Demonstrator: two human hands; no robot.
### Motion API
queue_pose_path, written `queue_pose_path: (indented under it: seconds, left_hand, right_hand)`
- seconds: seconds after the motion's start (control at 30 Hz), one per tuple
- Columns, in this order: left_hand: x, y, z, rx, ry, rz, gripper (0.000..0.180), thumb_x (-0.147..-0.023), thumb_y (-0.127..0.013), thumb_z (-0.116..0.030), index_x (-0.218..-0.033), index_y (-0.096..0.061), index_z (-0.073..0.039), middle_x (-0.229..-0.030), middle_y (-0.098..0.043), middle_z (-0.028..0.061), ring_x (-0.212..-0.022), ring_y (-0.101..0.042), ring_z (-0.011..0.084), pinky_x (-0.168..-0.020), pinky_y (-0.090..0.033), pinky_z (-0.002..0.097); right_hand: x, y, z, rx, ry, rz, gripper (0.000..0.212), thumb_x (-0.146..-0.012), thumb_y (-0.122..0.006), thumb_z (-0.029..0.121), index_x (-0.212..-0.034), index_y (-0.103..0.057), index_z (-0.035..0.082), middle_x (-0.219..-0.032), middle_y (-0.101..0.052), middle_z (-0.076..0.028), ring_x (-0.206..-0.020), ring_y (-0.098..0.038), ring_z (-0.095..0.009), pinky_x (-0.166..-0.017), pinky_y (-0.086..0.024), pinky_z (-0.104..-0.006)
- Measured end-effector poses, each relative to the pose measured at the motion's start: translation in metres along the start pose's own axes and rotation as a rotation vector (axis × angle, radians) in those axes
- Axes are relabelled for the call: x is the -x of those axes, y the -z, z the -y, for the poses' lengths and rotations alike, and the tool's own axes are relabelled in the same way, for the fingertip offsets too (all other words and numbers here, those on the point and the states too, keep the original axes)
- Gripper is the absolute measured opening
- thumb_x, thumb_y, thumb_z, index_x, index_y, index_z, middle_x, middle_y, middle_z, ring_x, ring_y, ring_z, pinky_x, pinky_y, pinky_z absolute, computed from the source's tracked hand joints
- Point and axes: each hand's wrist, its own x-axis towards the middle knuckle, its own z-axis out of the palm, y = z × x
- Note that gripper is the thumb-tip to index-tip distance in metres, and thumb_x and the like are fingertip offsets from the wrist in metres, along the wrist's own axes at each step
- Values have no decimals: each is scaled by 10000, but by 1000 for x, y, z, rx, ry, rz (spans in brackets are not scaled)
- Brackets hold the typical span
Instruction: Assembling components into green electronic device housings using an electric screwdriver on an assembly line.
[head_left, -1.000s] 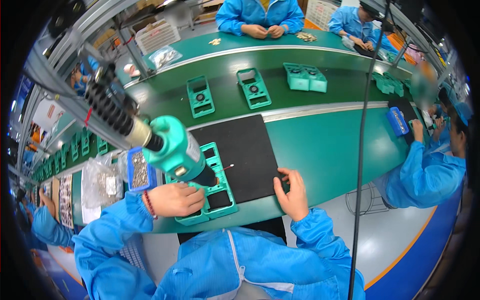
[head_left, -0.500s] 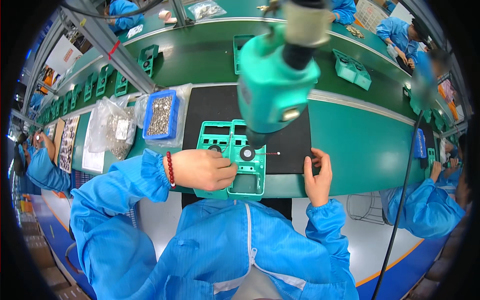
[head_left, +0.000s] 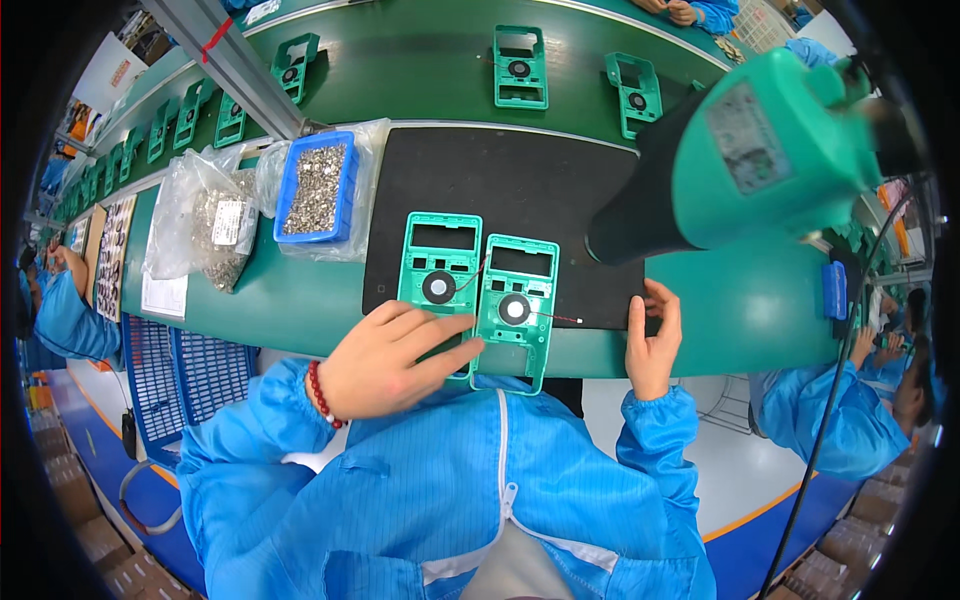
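Two green plastic housings (head_left: 443, 236) (head_left: 519, 257) lie side by side on a black mat (head_left: 440, 160), the right one slightly tilted and reaching nearer to me. Each carries a round black speaker (head_left: 438, 287) with a thin wire; the right one's wire ends in a small white plug. My left hand (head_left: 395, 360) is spread over the lower part of the left housing, fingertips at the seam between the two. My right hand (head_left: 655, 345) rests empty, fingers apart, by the mat's right corner. A green electric screwdriver (head_left: 740, 160) hangs above the mat's right side.
A blue tray of small metal screws (head_left: 317, 190) and a clear bag of metal parts (head_left: 225, 225) sit left of the mat. More green housings (head_left: 520, 65) lie on the conveyor beyond. A metal post (head_left: 235, 70) rises at the far left. Co-workers (head_left: 830, 410) sit nearby.
The screwdriver has swung from over the housings to the right. My left fingers have spread out, and the two housings have shifted out of line. My right hand stays by the mat's edge.
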Motion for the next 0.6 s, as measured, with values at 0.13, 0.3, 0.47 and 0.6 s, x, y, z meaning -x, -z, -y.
queue_pose_path:
  seconds: [0.13, 0.3, 0.47, 0.6]
  left_hand:
    - [14, -14, -20, 18, 247, -132, 452, -826, -734, -263, -1244, -638, -118, -995, -601, 23, -898, -585, 170, -867, -457, 344]
    - [40, -61, -23, 4, 142, -173, 401, -858, -719, -247, -1231, -667, -110, -859, -572, -2, -885, -576, 146, -898, -457, 345]
    - [42, -64, -20, 93, 137, -179, 351, -880, -691, -204, -1220, -679, -119, -899, -602, -16, -978, -600, 147, -952, -454, 350]
    - [37, -68, -15, 78, 139, -226, 332, -887, -694, -229, -1205, -693, -131, -956, -637, -27, -1077, -606, 143, -985, -441, 349]
  right_hand:
    - [5, 6, 10, 60, 50, -32, 421, -908, -684, 117, -1289, -552, -5, -1254, -580, -175, -1143, -543, -310, -984, -420, -405]
    - [9, 0, 18, 141, 111, 149, 517, -888, -707, 149, -1346, -512, 14, -1395, -483, -211, -1296, -472, -364, -1086, -369, -446]
    - [12, 4, 14, 176, 96, 237, 651, -836, -777, 232, -1388, -493, 38, -1476, -392, -230, -1346, -429, -391, -1097, -372, -457]
    - [13, 11, 25, 213, 168, 343, 778, -748, -860, 253, -1391, -483, 30, -1465, -387, -237, -1338, -425, -404, -1086, -379, -456]
